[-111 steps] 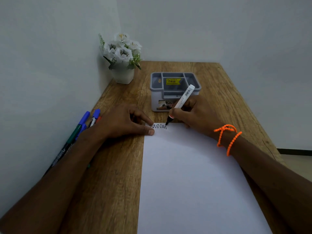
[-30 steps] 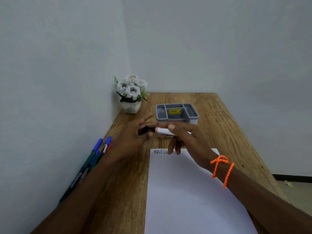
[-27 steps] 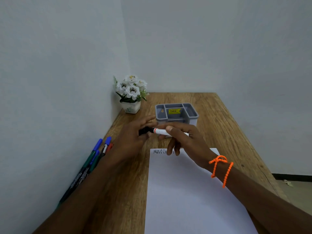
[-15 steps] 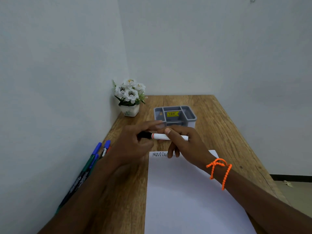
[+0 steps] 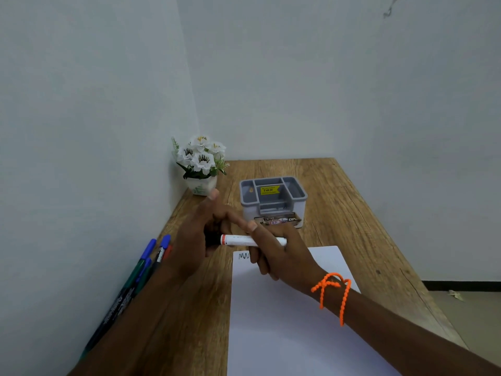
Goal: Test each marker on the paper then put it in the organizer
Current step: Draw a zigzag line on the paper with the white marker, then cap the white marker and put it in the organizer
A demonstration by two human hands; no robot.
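Head view: the right hand (image 5: 282, 256) pinches the white marker (image 5: 238, 240) level above the paper (image 5: 284, 321), near the grey organizer (image 5: 272, 202); the left hand (image 5: 200, 240) fingers curl round its dark cap end; light, stiff, smooth-barrelled, so best gripped mid-barrel.

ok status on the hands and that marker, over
Right hand grips white marker level above paper. Left hand at its black cap end, grip unclear. Organizer just beyond, path open.
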